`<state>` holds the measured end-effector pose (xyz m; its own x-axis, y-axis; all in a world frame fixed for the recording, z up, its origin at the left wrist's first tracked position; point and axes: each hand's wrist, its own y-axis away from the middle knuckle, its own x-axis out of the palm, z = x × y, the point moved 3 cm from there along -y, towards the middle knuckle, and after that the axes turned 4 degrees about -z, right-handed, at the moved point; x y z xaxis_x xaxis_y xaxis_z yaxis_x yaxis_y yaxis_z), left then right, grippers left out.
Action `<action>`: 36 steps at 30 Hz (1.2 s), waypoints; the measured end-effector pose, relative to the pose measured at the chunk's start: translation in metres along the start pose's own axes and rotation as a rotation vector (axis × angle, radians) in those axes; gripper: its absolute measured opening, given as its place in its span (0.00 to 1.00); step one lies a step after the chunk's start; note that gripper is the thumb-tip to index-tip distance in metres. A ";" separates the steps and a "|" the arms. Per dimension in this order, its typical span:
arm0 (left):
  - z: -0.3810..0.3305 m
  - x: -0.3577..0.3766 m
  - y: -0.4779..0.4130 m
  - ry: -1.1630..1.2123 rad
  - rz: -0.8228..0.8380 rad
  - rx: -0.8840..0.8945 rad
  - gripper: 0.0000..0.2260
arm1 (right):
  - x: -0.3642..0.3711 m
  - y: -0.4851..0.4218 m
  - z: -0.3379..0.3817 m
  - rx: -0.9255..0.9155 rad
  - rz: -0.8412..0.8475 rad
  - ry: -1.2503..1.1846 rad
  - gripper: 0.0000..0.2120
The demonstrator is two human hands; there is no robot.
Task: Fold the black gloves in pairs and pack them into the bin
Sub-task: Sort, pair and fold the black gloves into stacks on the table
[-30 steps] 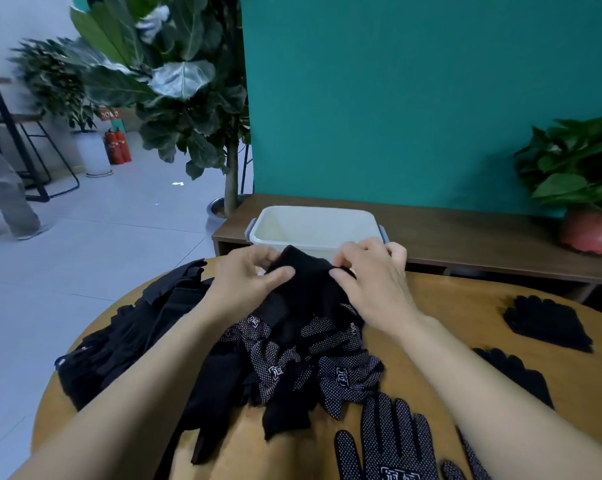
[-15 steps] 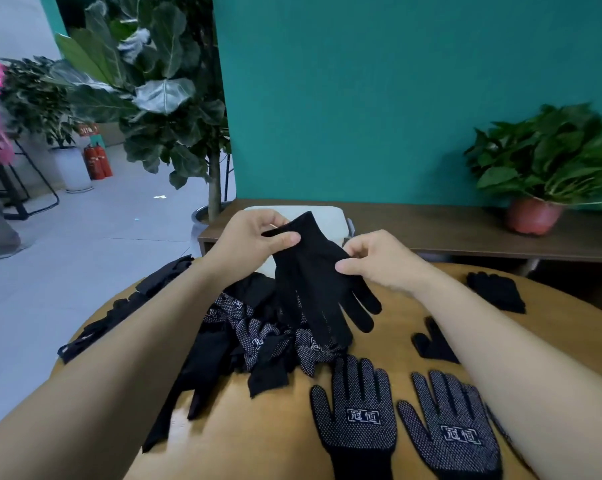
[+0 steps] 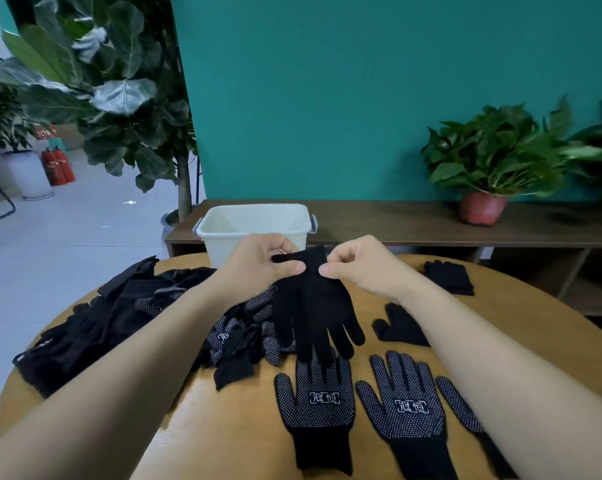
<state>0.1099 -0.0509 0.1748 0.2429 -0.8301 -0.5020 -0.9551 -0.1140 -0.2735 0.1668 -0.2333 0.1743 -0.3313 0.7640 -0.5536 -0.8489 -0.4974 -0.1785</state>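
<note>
A black glove (image 3: 313, 306) hangs by its cuff above the round wooden table (image 3: 223, 427), fingers pointing down. My left hand (image 3: 261, 261) and my right hand (image 3: 358, 265) each pinch a side of that cuff. Below it two dotted black gloves lie flat, palms up: one (image 3: 315, 410) under the hanging fingers, one (image 3: 410, 417) to its right. A third dotted glove (image 3: 462, 407) is partly under my right forearm. A heap of black gloves (image 3: 119, 317) covers the table's left side. The white bin (image 3: 254, 223) stands just behind my hands.
Near the table's right edge rest a folded black glove bundle (image 3: 448, 277) and another black glove (image 3: 398, 325). Behind the table a low wooden bench (image 3: 413, 223) carries a potted plant (image 3: 483, 181). A tall leafy plant (image 3: 119, 98) stands at the left.
Both hands have shifted to pinch the glove's cuff close together, and the glove now hangs straight down. The view has tilted, so the bin shows again behind the hands.
</note>
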 end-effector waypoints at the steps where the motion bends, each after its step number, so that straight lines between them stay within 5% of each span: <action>1: 0.001 0.001 0.000 -0.031 -0.040 -0.007 0.06 | -0.002 0.001 -0.004 0.011 -0.014 -0.009 0.15; 6: 0.007 0.007 0.003 -0.202 -0.218 0.018 0.09 | -0.005 0.002 -0.020 0.037 -0.090 0.042 0.13; 12: 0.017 0.028 0.013 0.164 0.019 -0.136 0.18 | -0.002 0.010 -0.022 0.054 -0.057 -0.018 0.11; 16: 0.032 0.029 0.025 0.256 0.188 -0.227 0.09 | 0.005 0.006 -0.034 0.075 -0.053 -0.089 0.11; 19: 0.045 0.015 0.028 0.168 0.134 -0.225 0.02 | 0.022 0.003 -0.036 0.075 -0.022 -0.095 0.12; 26: 0.051 -0.034 0.049 0.022 0.030 -0.041 0.05 | 0.068 0.000 -0.012 -0.087 -0.125 -0.071 0.13; 32: 0.154 -0.029 0.120 -0.640 0.223 0.132 0.13 | 0.152 0.063 -0.045 -0.356 0.102 0.391 0.07; 36: 0.200 -0.008 0.158 -0.630 0.250 0.192 0.20 | 0.190 0.088 -0.079 -0.385 0.229 0.526 0.11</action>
<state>-0.0096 0.0470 -0.0281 0.1274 -0.3382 -0.9324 -0.9623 0.1857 -0.1988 0.0614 -0.1648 -0.0113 -0.1583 0.3698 -0.9155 -0.5427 -0.8072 -0.2322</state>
